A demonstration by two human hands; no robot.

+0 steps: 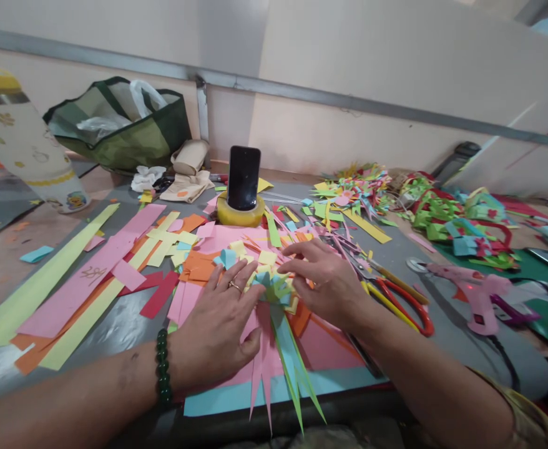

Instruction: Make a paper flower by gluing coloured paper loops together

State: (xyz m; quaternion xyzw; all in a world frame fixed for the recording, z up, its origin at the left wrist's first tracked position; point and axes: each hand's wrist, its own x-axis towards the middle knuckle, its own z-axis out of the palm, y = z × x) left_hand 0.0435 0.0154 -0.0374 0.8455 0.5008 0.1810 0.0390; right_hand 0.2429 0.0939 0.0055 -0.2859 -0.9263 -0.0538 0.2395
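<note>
My left hand [222,318] lies nearly flat with its fingers spread. Its fingertips rest at small blue, yellow and orange paper pieces on pink paper sheets [194,302]. From the right, my right hand [332,284] reaches over the same pile, its fingers bent and apart. Between the two hands sits a cluster of blue-green and yellow folded paper pieces [274,287], partly hidden by my fingers. Pointed paper streamers [288,349] in blue, green and pink fan out below it toward me. Underneath is a light blue sheet [218,399].
Orange-red and yellow handled scissors [407,305] lie beside my right forearm. Farther right is a pink glue gun [482,293]. A phone [243,178] stands in a yellow tape roll [239,216]. Long paper strips [87,280], a tumbler [25,137] and a green bag [128,134] are left.
</note>
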